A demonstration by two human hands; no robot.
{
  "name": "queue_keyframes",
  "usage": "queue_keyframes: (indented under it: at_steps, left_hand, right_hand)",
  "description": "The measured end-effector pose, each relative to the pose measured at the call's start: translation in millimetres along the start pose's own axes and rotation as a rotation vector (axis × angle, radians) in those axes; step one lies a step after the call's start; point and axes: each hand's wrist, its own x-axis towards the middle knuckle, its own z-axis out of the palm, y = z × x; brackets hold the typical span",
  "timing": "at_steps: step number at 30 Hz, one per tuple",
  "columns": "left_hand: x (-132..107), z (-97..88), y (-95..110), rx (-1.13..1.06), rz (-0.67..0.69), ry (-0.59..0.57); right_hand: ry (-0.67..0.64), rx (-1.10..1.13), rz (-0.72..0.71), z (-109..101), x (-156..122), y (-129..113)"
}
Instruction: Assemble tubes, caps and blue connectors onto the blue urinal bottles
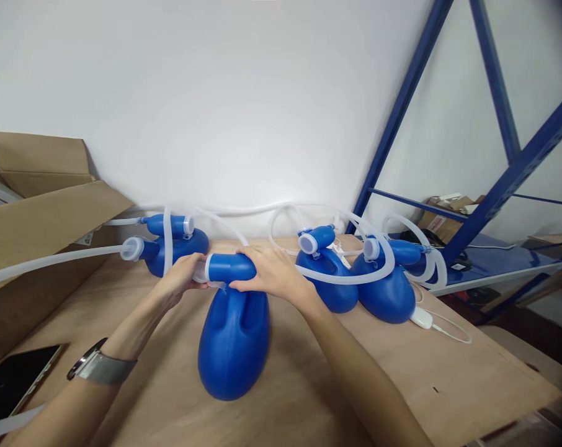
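A blue plastic bottle [233, 347] with a rounded, grooved body lies on the plywood table [378, 354], its body toward me. My left hand [181, 279] grips the white-collared end of the bottle's horizontal blue neck [229, 268], and my right hand [272, 271] wraps over the neck from the other side. The fingers hide part of the neck and its white fitting. Three similar blue bottles stand beyond my hands, one at left [176, 251] and two at right [327, 279] [383, 292], each with translucent tubing [53, 264] attached.
A brown cardboard box [43, 230] stands at the left table edge, and a black tablet [15, 379] lies near my left arm. A white plug [420, 318] with cord lies at right. Blue steel shelving [402, 118] rises at right before a white wall [216, 105].
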Motion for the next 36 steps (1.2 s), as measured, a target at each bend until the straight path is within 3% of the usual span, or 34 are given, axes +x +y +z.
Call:
queue_keyframes:
  at_steps: [6,11,16,19,21,24,27,31,36]
  left_hand:
    - [1,-19.7,-6,0.313,-0.071,-0.208]
    - [9,-30.4,-30,0.667,-0.143,-0.204]
    - [9,-34.3,-25,0.734,0.059,-0.181]
    - [-5,-27.6,-4,0.693,0.281,-0.152]
    - [-18,-20.3,12,0.553,0.408,-0.183]
    - [-36,-7.3,27,0.274,0.399,-0.264]
    - [-41,4.8,28,0.142,0.351,-0.290]
    - [-38,12.2,22,0.061,0.357,-0.315]
    - [-35,4.9,22,0.127,0.414,-0.408]
  right_hand:
    - [-0.030,0.104,0.021,-6,3,6]
    - [-0.067,0.125,0.015,-15,0,20]
    - [-0.092,0.161,0.004,-22,-4,34]
    - [-0.089,0.185,-0.012,-22,-4,35]
    - [-0.087,0.197,-0.017,-22,-4,34]
    - [-0.097,0.211,-0.025,-23,-4,36]
    - [-0.097,0.226,-0.042,-23,-5,38]
    - [-0.103,0.239,-0.062,-24,-6,41]
    - [-0.135,0.295,-0.109,-27,-7,42]
